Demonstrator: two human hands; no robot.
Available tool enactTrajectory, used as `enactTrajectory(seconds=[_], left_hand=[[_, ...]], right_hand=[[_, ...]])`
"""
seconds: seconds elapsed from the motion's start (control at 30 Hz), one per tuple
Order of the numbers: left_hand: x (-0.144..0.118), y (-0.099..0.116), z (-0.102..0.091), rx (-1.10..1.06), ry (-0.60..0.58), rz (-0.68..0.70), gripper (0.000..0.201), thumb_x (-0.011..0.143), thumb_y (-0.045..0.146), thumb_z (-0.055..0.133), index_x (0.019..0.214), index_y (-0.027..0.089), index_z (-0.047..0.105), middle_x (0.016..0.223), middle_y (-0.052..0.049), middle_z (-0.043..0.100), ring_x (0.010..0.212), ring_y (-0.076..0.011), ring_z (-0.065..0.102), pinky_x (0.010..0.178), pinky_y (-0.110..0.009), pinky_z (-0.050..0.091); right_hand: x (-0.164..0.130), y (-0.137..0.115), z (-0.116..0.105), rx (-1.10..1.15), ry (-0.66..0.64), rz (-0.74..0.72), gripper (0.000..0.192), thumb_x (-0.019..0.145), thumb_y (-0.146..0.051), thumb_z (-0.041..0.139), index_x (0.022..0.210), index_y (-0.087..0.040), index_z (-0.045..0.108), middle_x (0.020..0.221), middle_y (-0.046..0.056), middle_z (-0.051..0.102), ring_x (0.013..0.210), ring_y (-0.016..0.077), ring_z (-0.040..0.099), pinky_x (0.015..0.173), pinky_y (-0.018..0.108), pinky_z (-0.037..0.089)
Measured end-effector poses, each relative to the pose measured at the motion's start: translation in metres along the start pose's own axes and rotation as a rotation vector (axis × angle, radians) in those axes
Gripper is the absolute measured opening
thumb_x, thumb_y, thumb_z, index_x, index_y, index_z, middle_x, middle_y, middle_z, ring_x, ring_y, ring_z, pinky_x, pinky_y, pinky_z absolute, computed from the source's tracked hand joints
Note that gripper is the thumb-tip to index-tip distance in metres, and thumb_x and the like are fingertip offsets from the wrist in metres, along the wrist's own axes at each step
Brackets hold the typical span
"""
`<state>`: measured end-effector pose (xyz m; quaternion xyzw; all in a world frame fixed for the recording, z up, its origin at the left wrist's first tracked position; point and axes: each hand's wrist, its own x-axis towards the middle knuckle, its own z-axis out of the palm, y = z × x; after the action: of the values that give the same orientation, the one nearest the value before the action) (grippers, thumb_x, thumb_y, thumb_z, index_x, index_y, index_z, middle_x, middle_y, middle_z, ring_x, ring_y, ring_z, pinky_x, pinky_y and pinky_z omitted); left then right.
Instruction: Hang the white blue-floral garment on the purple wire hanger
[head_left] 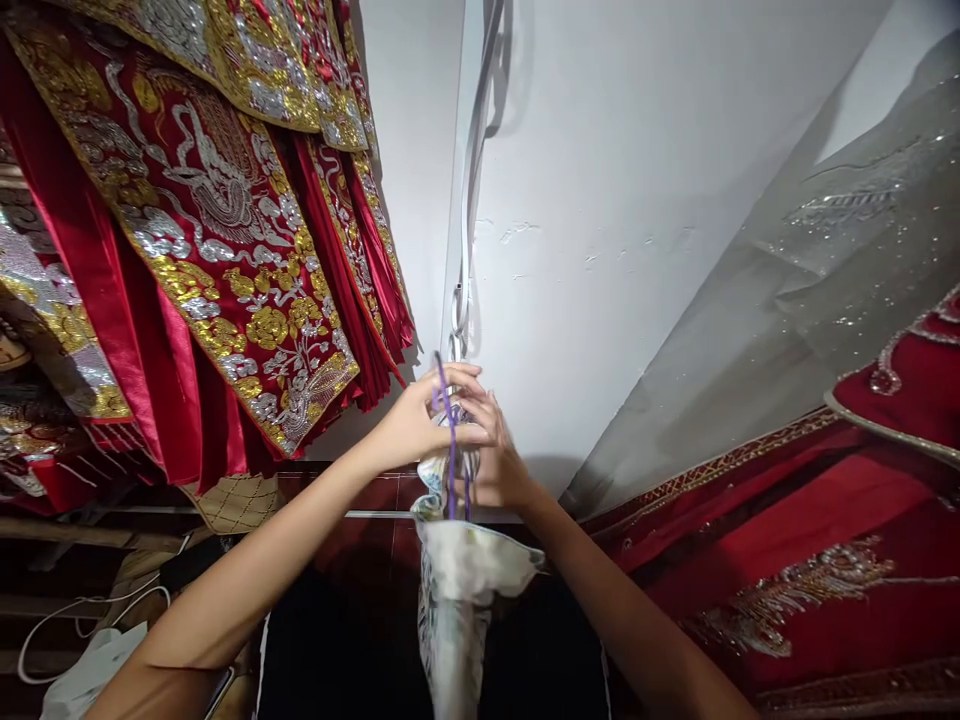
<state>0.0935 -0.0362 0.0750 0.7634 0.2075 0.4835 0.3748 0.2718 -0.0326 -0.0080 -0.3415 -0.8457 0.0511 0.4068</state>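
My left hand (411, 425) is closed at the purple cord (451, 450), its thumb and fingers curved around the narrow gathered top of a pale patterned cloth (480, 560). On the far side, my right hand (501, 465) has its fingers curled in against the left ones; what they grip is partly hidden. Two strands of the cord run down toward the cloth's opening, and a loop sticks up above my left hand. The cloth hangs down in front of my body, its lower part blurred. Just above my fingers a white strap (466, 220) ends in a metal buckle (457, 300).
Red garments with gold and silver embroidery (247, 230) hang at the left. Another red beaded garment (787, 560) and sheer sparkly fabric (847, 260) are at the right. A white wall (600, 150) stands ahead. White cable (82, 605) and a plastic bag (90, 675) lie lower left.
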Motion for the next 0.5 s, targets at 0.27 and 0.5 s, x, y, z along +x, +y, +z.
enactTrajectory(seconds=[0.27, 0.5], left_hand=[[-0.026, -0.027, -0.025, -0.111, 0.065, -0.206, 0.046, 0.090, 0.045, 0.065, 0.129, 0.023, 0.058, 0.144, -0.014, 0.054, 0.132, -0.0278, 0.054, 0.111, -0.042, 0.043], [-0.015, 0.009, -0.022, -0.048, -0.104, -0.088, 0.042, 0.090, 0.047, 0.064, 0.124, 0.022, 0.065, 0.142, -0.013, 0.058, 0.142, -0.0316, 0.043, 0.118, -0.047, 0.034]], right_hand=[[0.006, 0.011, -0.036, -0.011, -0.125, -0.050, 0.102, 0.065, -0.054, 0.080, 0.146, -0.018, 0.029, 0.137, 0.019, 0.045, 0.133, 0.0381, 0.045, 0.115, 0.060, 0.033], [0.004, 0.009, -0.013, -0.177, 0.021, -0.009, 0.111, 0.064, -0.064, 0.079, 0.151, -0.019, 0.027, 0.146, 0.022, 0.034, 0.138, 0.0444, 0.036, 0.112, 0.063, 0.036]])
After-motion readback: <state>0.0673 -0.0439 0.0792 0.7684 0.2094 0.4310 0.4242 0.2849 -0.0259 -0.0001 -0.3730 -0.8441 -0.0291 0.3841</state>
